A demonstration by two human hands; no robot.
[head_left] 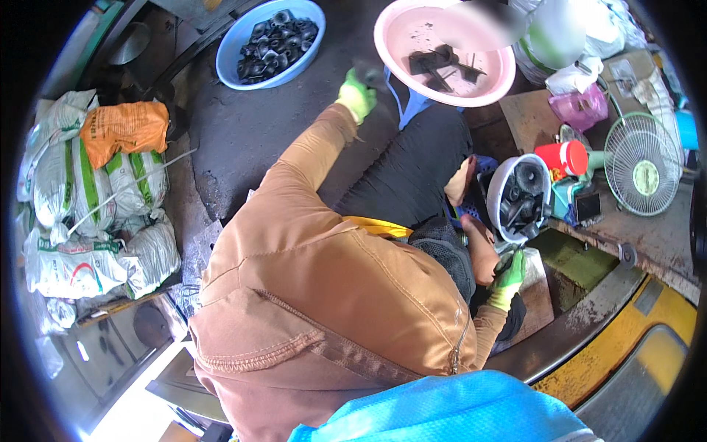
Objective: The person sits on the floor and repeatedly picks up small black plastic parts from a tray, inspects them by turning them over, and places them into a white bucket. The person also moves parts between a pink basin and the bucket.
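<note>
My left arm, in a brown sleeve, stretches forward over the dark floor. My left hand (357, 97), in a yellow-green glove, is closed on a small dark part (373, 76), smeared by motion. It is between a blue basin (230, 33) heaped with black funnel-shaped parts (276, 48) and a pink basin (383, 29) with several black pieces (442, 65). Beside my bare foot (479, 250), my right hand (508, 278), also gloved, curls low against something pale that I cannot make out. Just ahead of it, a pale grey tub (498, 210) contains black round parts (521, 195).
White and green sacks (92, 177) are piled at the left, with an orange bag (125, 132) on top. To the right are a red jug (563, 157) and a green fan (644, 166). A yellow machine (618, 353) edges the lower right. Bright blue cloth (442, 409) covers the lower edge.
</note>
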